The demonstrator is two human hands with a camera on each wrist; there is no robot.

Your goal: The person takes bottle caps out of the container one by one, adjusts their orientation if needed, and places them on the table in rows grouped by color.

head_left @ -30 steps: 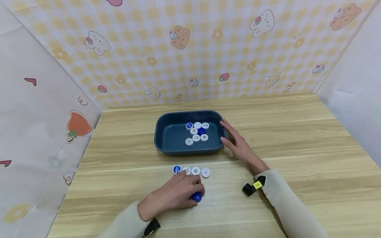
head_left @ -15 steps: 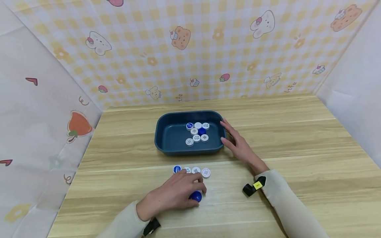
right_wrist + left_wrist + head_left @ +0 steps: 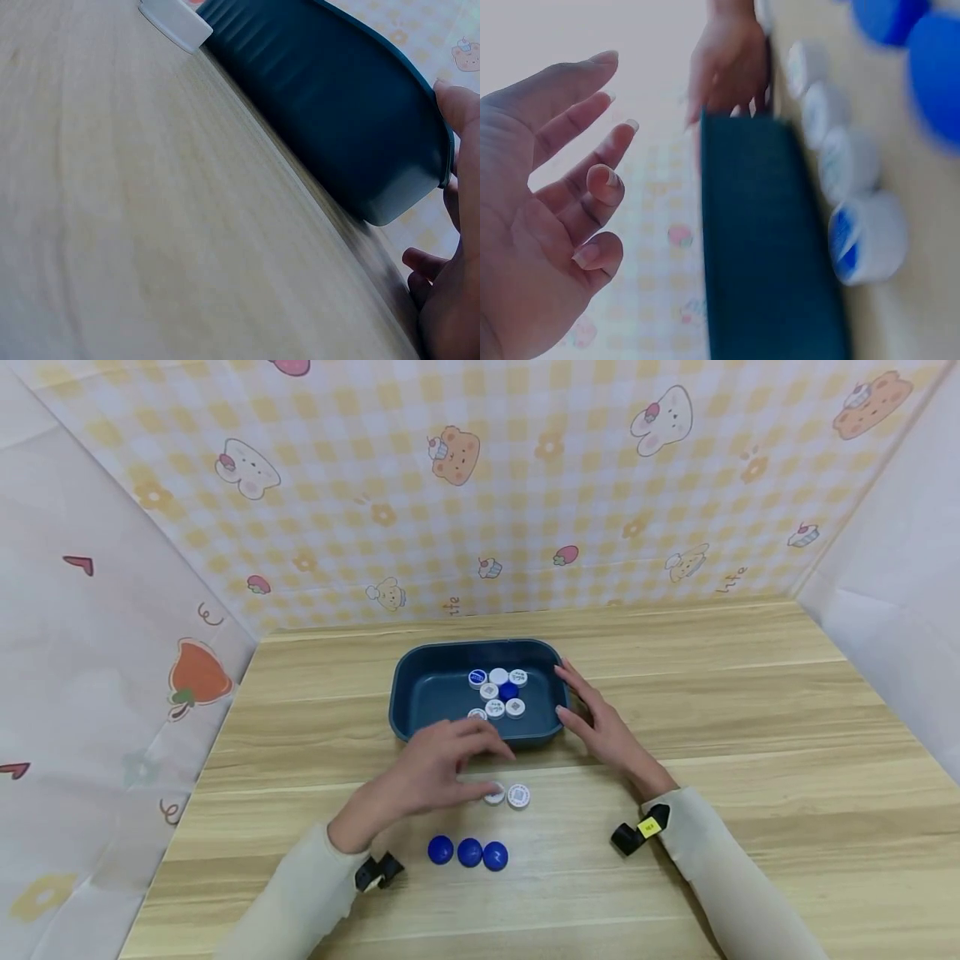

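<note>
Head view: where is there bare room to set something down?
The table is bare right of the right hand and left of the tray. The tray's left part is bare beside the clustered caps. Crowded: in front, where the left hand hides part of the white-sided row, with three blue caps nearer the person.

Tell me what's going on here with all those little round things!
A person is handling small round caps on a table. Their left hand is raised above the table near a dark tray, holding nothing, while their right hand touches the tray's end. Several caps lie inside the tray. In front of it are a row of four white caps and a row of three blue caps.
</note>
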